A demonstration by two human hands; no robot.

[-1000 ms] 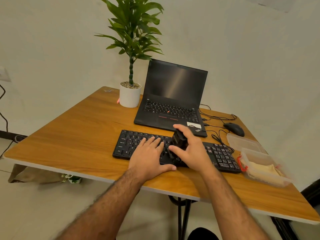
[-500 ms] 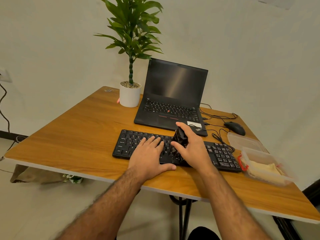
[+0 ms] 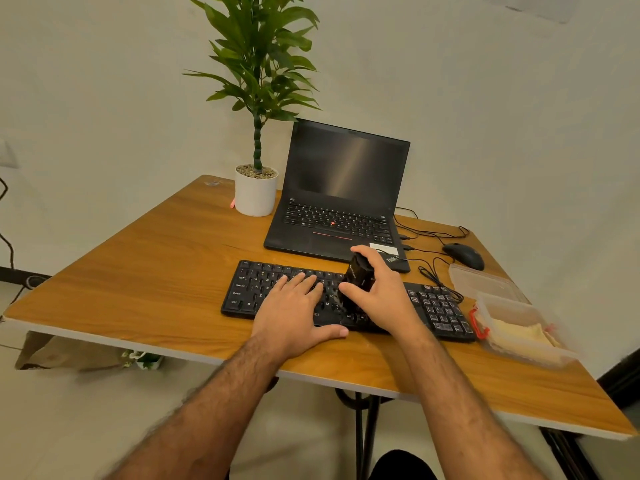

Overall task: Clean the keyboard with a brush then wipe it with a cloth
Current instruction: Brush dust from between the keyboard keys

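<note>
A black keyboard lies across the front of the wooden table. My left hand rests flat on its middle keys, fingers straight and thumb along the front edge. My right hand grips a black brush, thumb on its near side and fingers over the top. The bristles touch the keys just right of my left hand. A yellow cloth lies inside a clear plastic box at the keyboard's right end.
An open black laptop stands behind the keyboard, with a white potted plant to its left. A black mouse and its cables lie at the back right. The box's clear lid sits behind the box.
My right hand has shifted the brush slightly along the middle keys. My left hand has stayed flat on the keyboard.
</note>
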